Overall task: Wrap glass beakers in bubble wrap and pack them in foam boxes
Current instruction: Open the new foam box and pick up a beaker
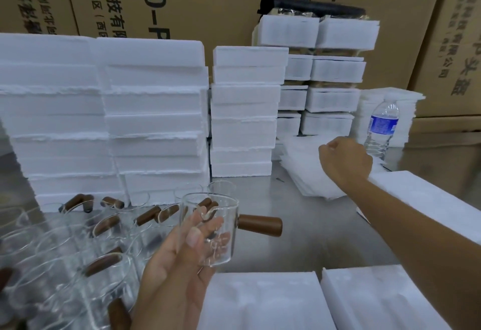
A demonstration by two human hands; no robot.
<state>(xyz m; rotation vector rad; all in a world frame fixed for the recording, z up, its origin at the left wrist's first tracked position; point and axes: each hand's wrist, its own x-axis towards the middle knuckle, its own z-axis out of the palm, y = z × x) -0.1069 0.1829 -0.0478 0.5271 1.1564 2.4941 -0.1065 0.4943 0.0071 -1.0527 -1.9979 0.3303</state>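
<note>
Left hand (pixel 177 264) grips one beaker (pixel 226 251), handle pointing right of my grip. Right hand (pixel 343 159) curled over bubble wrap stack (pixel 304 171); whether pinching a sheet, cannot tell.

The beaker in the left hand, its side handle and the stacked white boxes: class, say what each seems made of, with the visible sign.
The beaker in the left hand: clear glass, smooth and glossy; the hand shows through it. The handle: brown, matt, probably wood, though grain is too blurred to confirm. The stacked boxes: white foam, likely expanded polystyrene; matt, with ragged, crumbly edges.
</note>
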